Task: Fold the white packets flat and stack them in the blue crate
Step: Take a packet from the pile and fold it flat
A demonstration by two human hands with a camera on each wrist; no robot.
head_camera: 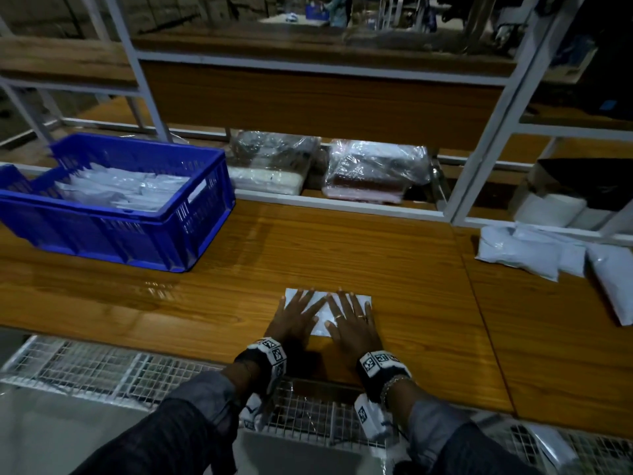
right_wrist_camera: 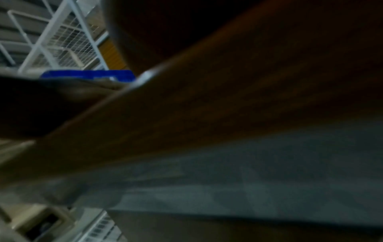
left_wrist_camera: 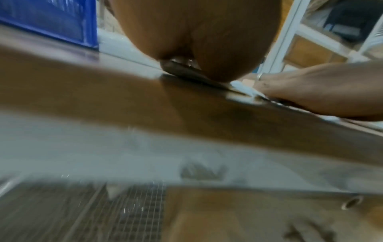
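Left hand (head_camera: 297, 315) and right hand (head_camera: 350, 320) press one white packet (head_camera: 322, 311) flat-fingered, gripping nothing; blue crate (head_camera: 191, 214) part-filled, unfolded packets (head_camera: 524, 255) wait right of it.

The crate (head_camera: 144, 231) is bright blue with slotted walls, and the packets inside it (head_camera: 116, 190) are white. The packet (head_camera: 322, 310) under the hands is white too, as are the loose packets (head_camera: 534, 255) to the right. The counter (head_camera: 342, 248) is orange-brown with a wood-grain pattern. The shelf frame (head_camera: 493, 142) is white. Both wrist bands (head_camera: 380, 363) are black with white squares bearing black block markings. The sleeves (head_camera: 178, 437) look dark grey, though the light is dim.
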